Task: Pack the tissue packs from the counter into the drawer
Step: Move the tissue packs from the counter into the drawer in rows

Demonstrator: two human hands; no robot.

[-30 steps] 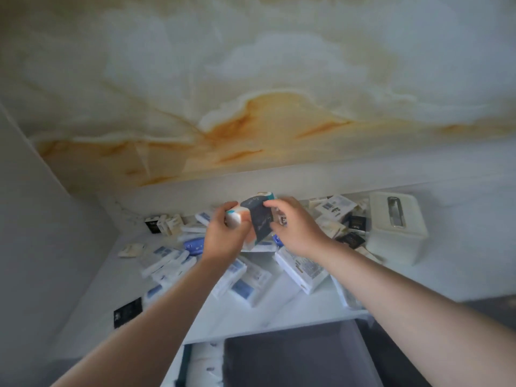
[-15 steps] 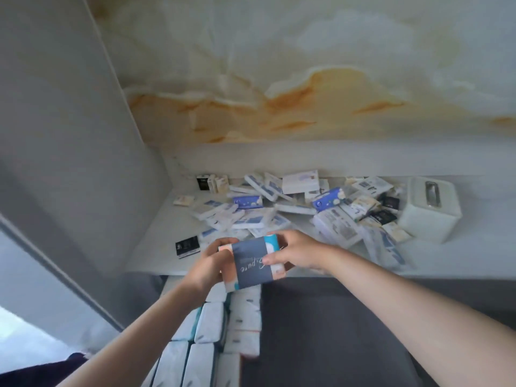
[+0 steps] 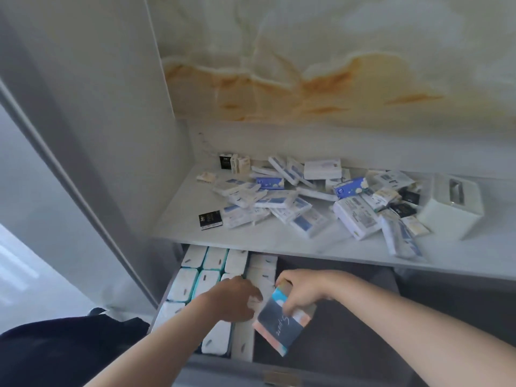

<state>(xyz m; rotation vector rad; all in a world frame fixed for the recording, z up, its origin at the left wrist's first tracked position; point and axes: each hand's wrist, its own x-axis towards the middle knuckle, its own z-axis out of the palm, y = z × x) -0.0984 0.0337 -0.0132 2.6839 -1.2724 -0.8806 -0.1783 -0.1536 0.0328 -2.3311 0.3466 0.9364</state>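
Over drawer (image 3: 335, 356), right hand (image 3: 304, 289) fingers grip dark pack (image 3: 279, 328), now lowered; left hand (image 3: 231, 300) released it, fingers loose

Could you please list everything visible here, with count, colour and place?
dark-banded pack: one, navy with orange and blue ends, in the right hand over the drawer.
packed packs: about ten showing, white, rows at the drawer's left.
loose packs: many, mostly white and blue, some black, scattered on the counter.
tissue box: one, white, counter's right end.
drawer: one, grey, open below the counter.
counter: one, white, above the drawer.
wall: one, cream marble with orange veins, behind the counter.
left hand: one, rests on the packed packs.
right hand: one, grips the dark-banded pack.
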